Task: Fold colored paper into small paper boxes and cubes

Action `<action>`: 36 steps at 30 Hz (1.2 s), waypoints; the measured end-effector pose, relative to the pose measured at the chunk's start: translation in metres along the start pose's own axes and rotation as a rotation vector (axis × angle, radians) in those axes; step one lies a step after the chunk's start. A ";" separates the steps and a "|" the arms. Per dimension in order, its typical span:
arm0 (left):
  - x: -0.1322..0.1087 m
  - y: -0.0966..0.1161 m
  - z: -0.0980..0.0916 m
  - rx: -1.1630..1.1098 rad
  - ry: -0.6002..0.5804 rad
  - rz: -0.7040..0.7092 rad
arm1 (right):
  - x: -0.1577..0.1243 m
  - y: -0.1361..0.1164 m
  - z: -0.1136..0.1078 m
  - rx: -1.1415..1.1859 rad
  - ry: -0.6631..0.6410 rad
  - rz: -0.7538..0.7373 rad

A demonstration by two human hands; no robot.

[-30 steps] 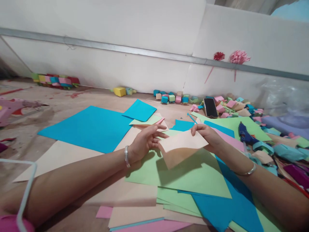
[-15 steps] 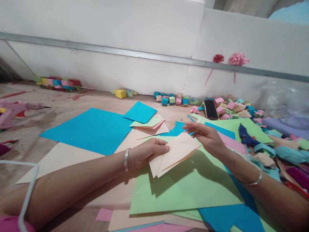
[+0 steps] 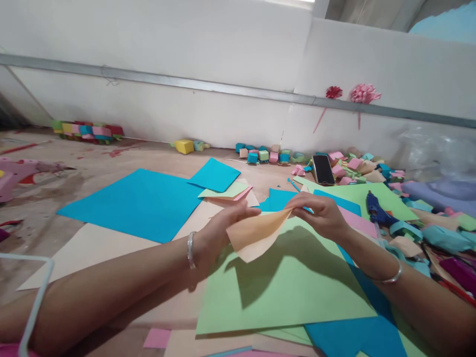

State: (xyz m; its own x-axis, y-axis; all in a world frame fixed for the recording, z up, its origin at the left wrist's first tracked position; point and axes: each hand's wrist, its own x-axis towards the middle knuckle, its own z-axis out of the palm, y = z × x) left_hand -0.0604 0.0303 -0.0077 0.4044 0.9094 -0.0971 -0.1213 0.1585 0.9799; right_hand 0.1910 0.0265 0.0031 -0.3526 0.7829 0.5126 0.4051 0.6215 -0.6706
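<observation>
A cream sheet of folded paper is lifted above a large light green sheet, its fold partly spread and its lower edge curved. My right hand pinches the paper's right corner between thumb and fingers. At the paper's left end is my left hand, thumb stretched along the top edge and the other fingers partly hidden behind the paper. Beyond my hands lies a small stack: a blue square on top of folded green, pink and cream pieces.
A large blue sheet lies to the left. A pink glue gun is at the far left, a blue glue gun at the right. Many small paper boxes and a phone sit near the wall.
My right hand has closed on the paper's right corner, where it was apart before. The paper has tilted and its fold has spread. My left thumb has shifted from the paper's face to its top edge.
</observation>
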 end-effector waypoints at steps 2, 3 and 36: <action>0.000 -0.001 0.000 -0.101 0.096 -0.042 | 0.000 0.001 0.002 -0.021 0.056 0.111; 0.000 -0.002 -0.001 -0.142 0.132 -0.036 | 0.000 0.003 0.002 -0.035 0.072 0.159; 0.011 -0.012 -0.008 0.663 0.303 0.525 | -0.005 0.022 0.009 -0.027 0.111 0.306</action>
State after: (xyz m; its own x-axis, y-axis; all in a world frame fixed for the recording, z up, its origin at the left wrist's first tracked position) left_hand -0.0621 0.0414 -0.0222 0.1761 0.8797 0.4418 0.3633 -0.4752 0.8014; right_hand 0.1940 0.0356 -0.0189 -0.1171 0.9311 0.3454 0.5011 0.3557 -0.7889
